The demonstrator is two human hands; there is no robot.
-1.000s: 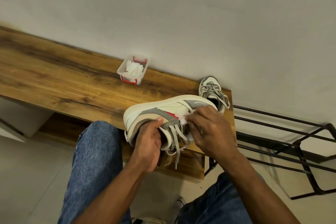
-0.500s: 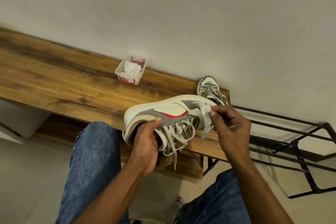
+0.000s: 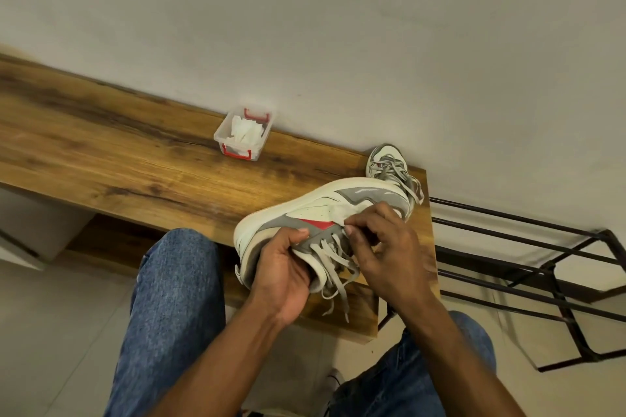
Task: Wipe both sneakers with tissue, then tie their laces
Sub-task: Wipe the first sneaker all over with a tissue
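Observation:
A white, grey and red sneaker (image 3: 305, 210) lies on its side above the right end of the wooden bench (image 3: 118, 162). My left hand (image 3: 283, 267) grips it at the collar, thumb on the grey side panel. My right hand (image 3: 386, 247) is curled against the sneaker's side by the red patch, fingertips pinching a white tissue (image 3: 342, 213) that is mostly hidden under the fingers. Loose grey laces (image 3: 333, 271) hang below. The second sneaker (image 3: 389, 162) stands on the bench's far right corner, laces undone.
A small clear box with red clips (image 3: 244, 133) holds white tissues at the back of the bench near the wall. A black metal rack (image 3: 542, 264) stands right of the bench. My knees in blue jeans (image 3: 176, 298) are below.
My right hand, which held the tissue up away from the shoe half a second ago, has come back down onto the sneaker's side. The left hand keeps its grip.

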